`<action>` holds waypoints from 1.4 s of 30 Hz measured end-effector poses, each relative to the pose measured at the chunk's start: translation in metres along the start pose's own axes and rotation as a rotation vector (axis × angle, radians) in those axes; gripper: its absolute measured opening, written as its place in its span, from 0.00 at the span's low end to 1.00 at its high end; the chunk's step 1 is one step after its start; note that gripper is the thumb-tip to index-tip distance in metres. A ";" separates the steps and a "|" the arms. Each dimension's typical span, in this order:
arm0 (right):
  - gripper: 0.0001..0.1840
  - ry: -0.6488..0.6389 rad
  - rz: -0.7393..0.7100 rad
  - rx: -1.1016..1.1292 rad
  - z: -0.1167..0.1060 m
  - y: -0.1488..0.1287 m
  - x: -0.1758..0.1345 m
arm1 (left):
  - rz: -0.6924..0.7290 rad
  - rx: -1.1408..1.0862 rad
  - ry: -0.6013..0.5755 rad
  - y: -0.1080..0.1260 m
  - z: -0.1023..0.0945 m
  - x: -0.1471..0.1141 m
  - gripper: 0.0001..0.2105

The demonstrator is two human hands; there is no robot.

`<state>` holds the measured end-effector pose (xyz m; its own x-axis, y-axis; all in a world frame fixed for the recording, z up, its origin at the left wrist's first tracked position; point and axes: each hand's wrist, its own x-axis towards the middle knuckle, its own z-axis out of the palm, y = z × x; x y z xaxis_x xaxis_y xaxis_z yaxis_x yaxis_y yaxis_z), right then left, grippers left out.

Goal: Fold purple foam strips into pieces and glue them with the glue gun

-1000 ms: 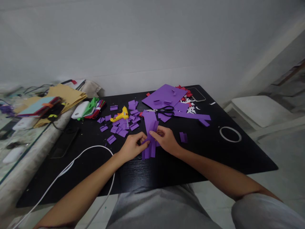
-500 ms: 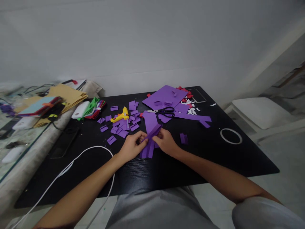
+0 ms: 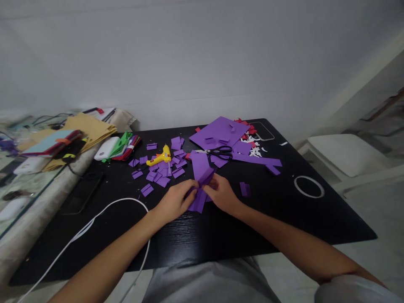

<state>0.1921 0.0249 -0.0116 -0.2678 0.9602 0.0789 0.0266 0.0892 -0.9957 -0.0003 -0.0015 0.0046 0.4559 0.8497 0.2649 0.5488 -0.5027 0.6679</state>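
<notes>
Between my two hands is a strip of purple paper (image 3: 201, 166), creased and partly folded over. My left hand (image 3: 179, 198) pinches it from the left, thumb and fingers together. From the right, my right hand (image 3: 221, 192) grips the same paper near the fold. The lower end of the strip spreads out below my fingers, close to the black table. Just beyond the strip lie black-handled scissors (image 3: 221, 152). To the left a yellow glue gun (image 3: 161, 156) rests among several small folded purple paper pieces (image 3: 163, 181). My fingertips are partly hidden by the paper.
Large purple sheets (image 3: 217, 131) lie at the back, beside red and white scraps (image 3: 255, 150). A white cable (image 3: 124, 199) loops across the table's left front. A white ring (image 3: 308, 187) sits at the right, and a phone (image 3: 82, 194) at the left. Stacked coloured paper (image 3: 124, 147) stands back left.
My hands keep hold of the purple paper, and its fold has shifted slightly, showing a wider face. The view has tilted a little. The other things lie where they were.
</notes>
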 end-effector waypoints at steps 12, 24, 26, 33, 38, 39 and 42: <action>0.11 -0.100 -0.035 0.075 -0.003 0.000 0.001 | -0.049 -0.025 0.125 -0.006 0.005 0.002 0.05; 0.10 -0.016 0.010 -0.028 -0.003 0.006 0.001 | -0.048 -0.117 0.254 -0.008 0.005 0.005 0.05; 0.10 -0.015 0.011 -0.025 -0.002 0.005 0.001 | -0.047 -0.098 0.252 -0.008 0.005 0.005 0.04; 0.11 -0.009 0.047 0.046 -0.002 0.004 0.002 | -0.023 -0.031 0.248 -0.007 0.004 0.003 0.02; 0.11 -0.014 0.121 0.127 -0.003 0.005 0.005 | 0.037 0.012 0.245 -0.005 0.003 0.002 0.04; 0.12 -0.015 0.140 0.143 -0.004 0.004 0.005 | 0.046 0.016 0.251 -0.005 0.003 0.002 0.04; 0.13 -0.020 0.190 0.176 -0.005 0.002 0.005 | 0.077 0.027 0.279 -0.003 0.003 0.002 0.05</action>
<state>0.1952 0.0313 -0.0126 -0.2935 0.9497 -0.1095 -0.0892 -0.1413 -0.9859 0.0008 0.0010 0.0008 0.2883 0.8181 0.4976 0.5405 -0.5680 0.6207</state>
